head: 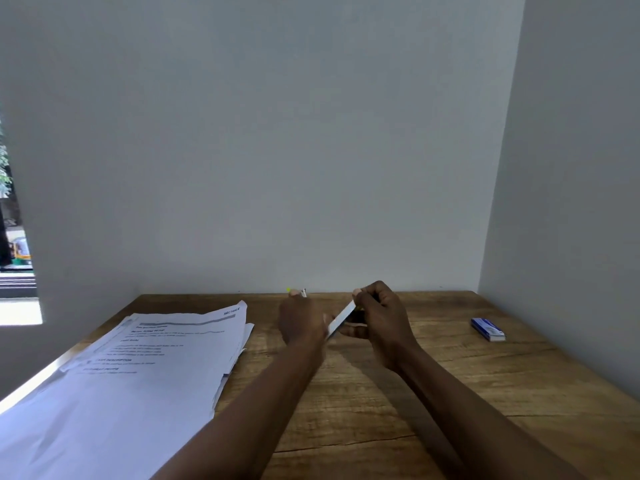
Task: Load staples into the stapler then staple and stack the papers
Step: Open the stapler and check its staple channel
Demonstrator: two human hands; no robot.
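- A wooden table [433, 393] stands in a corner between pale grey walls [277, 133], seen from the head of a person who reaches both bare forearms out over it.
- Both hands meet above the far middle of the table, raised off the wood.
- The right hand [381, 320] has its fingers curled round a slim white stapler [341, 319], which tilts from lower left to upper right between the two hands.
- The left hand [300, 322] is curled beside the stapler's lower end, its back to the camera; a small white and green part shows above its fingertips, too small to identify. I cannot tell exactly what this hand pinches.
- A loose pile of printed papers [138, 375] lies on the left of the table, well apart from the hands and slightly fanned at its right edge.
- A small blue staple box [487, 329] lies flat near the right wall, apart from the hands.
- A window opening [15, 244] shows at the far left.
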